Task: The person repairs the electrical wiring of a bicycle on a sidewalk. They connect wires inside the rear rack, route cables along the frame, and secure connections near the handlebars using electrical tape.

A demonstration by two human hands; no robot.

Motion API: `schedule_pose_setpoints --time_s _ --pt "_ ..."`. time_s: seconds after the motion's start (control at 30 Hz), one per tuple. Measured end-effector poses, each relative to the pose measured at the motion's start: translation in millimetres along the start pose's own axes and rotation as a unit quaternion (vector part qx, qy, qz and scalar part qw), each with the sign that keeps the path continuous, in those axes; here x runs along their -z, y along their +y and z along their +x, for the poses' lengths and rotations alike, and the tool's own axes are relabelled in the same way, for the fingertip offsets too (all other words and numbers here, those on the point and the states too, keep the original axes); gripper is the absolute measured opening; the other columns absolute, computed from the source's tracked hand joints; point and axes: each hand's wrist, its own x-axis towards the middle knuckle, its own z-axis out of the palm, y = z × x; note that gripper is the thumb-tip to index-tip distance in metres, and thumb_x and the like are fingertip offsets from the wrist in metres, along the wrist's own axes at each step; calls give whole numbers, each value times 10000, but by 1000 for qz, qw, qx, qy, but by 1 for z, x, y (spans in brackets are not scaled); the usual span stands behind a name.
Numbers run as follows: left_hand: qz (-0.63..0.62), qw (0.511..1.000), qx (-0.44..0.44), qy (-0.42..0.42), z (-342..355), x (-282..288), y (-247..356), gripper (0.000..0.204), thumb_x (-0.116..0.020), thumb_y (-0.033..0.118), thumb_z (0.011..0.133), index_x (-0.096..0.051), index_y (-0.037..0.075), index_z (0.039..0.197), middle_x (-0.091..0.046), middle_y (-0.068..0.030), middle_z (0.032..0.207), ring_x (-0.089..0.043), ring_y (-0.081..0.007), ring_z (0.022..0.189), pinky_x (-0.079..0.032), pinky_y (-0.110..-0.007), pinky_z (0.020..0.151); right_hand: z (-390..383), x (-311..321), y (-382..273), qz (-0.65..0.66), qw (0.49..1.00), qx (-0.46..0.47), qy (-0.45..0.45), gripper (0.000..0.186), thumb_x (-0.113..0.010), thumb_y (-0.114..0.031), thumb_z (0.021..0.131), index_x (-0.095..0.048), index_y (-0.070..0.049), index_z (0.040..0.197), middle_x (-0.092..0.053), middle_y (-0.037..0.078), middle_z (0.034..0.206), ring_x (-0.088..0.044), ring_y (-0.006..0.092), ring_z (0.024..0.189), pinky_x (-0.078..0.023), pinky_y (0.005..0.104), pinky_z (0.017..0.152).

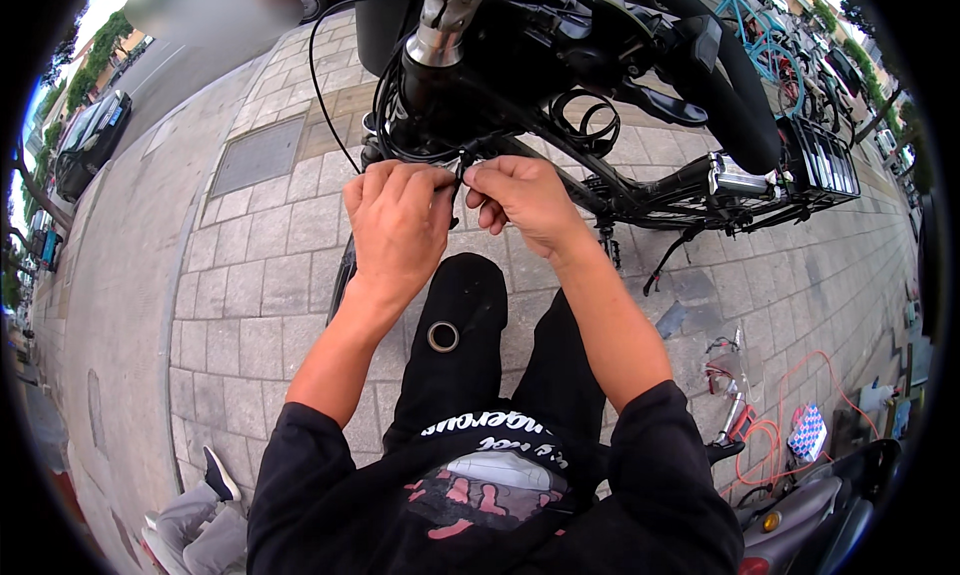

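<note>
A black bicycle [540, 125] stands in front of me with its silver stem [442, 25] at the top. Both my hands meet low at its front, below a bundle of black cables. My left hand [398, 220] is closed, its fingers curled against a thin black part [458, 197]; what they hold is hidden. Thumb and forefinger of my right hand [525, 200] pinch that same part from the right, the other fingers half curled. A single black cable [318, 80] arcs down at the left. On my left thigh lies a small beige ring [431, 337].
Tools [735, 415] and an orange-red cord [772, 440] lie on the paving at the lower right, near a parked scooter [810, 520]. A person's shoe [220, 473] shows at lower left. More bicycles [765, 50] stand at far right; a dark car [92, 140] is on the left.
</note>
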Motion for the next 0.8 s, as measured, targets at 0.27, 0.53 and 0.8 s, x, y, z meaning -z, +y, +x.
schedule_pose_setpoints --time_s 0.27,0.53,0.8 --pt "-1 1000 -6 15 -1 -1 0 191 -811 54 842 -749 135 1003 -750 16 1008 -668 -223 1022 -406 -397 939 -1 -5 3 34 999 1 5 222 -758 -226 1003 -753 -4 991 -721 52 833 -645 104 625 -511 254 532" --pt "-3 1000 0 18 -2 -3 3 183 -800 58 860 -753 141 1016 -750 30 995 -672 -208 995 -410 -388 928 3 -12 17 111 993 17 25 185 -767 -184 983 -747 0 982 -710 50 829 -624 103 619 -503 255 532" --pt "65 997 -25 13 -2 0 7 246 -754 68 906 -780 162 1132 -735 21 1011 -669 -210 981 -414 -397 919 2 -17 20 105 993 35 37 160 -747 -171 995 -736 -14 969 -697 47 818 -627 111 613 -497 262 537"
